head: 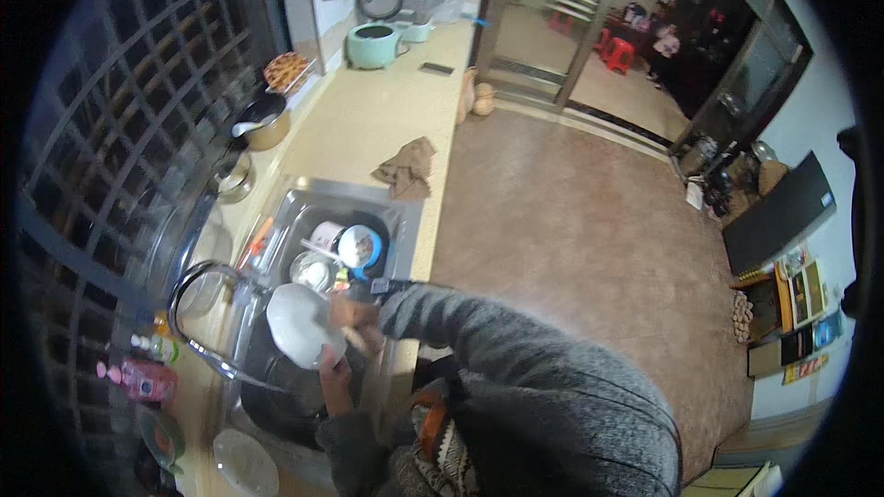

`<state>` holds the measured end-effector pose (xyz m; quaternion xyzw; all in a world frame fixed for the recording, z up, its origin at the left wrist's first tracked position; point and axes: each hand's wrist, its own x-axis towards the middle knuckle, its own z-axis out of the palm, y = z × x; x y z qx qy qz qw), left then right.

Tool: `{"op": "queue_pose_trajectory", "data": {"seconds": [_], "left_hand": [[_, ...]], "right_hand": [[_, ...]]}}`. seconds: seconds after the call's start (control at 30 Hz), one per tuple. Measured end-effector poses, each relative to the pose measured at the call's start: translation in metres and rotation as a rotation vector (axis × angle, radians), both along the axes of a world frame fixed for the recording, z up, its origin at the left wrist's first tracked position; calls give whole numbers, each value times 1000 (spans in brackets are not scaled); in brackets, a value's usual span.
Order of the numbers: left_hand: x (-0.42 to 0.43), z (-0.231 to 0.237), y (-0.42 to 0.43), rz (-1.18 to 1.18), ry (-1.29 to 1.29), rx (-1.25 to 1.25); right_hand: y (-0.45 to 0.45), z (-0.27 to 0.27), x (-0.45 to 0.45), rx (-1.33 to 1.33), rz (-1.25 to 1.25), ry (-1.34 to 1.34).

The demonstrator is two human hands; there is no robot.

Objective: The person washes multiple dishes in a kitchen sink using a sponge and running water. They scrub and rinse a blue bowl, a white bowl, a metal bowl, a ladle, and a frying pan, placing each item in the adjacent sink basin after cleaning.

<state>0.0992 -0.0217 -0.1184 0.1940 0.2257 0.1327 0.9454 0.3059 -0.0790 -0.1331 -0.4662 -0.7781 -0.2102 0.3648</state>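
Observation:
A white bowl [304, 324] is tilted over the near basin of the steel sink [407, 235]. My left hand [335, 376] grips its lower rim, thumb on the white surface. Against the bowl's right side is my right hand [356, 321], fingers curled and blurred; whether it holds anything is unclear. Beside the bowl arches the chrome faucet [200, 345]. In the far basin sit a blue-and-white dish [359, 246], a white cup [326, 235] and a clear bowl [311, 269]. The near basin is partly hidden by the bowl and my arms.
A brown cloth [407, 169] lies on the counter [345, 110] beyond the sink. Farther back stands a mint-green rice cooker [373, 48] with its lid raised. Pots [266, 128] and a pink pump bottle [148, 381] line the window side. A person [665, 48] is beyond the sliding door.

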Motion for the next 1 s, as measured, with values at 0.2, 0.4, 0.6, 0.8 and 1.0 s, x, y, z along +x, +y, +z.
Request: {"op": "queue_pose_trajectory", "data": {"seconds": [0.2, 0.4, 0.6, 0.8, 1.0], "left_hand": [[-29, 20, 50, 31, 387, 704], [1, 75, 70, -170, 679, 1849], [3, 80, 66, 289, 640, 1487], [-8, 9, 47, -154, 652, 944], [-75, -27, 27, -56, 614, 979]], "right_hand": [[14, 57, 24, -727, 79, 470], [19, 154, -15, -1003, -108, -111], [27, 166, 7, -888, -127, -27], [-2, 215, 102, -869, -459, -56], [10, 262, 163, -1039, -801, -567]]}}
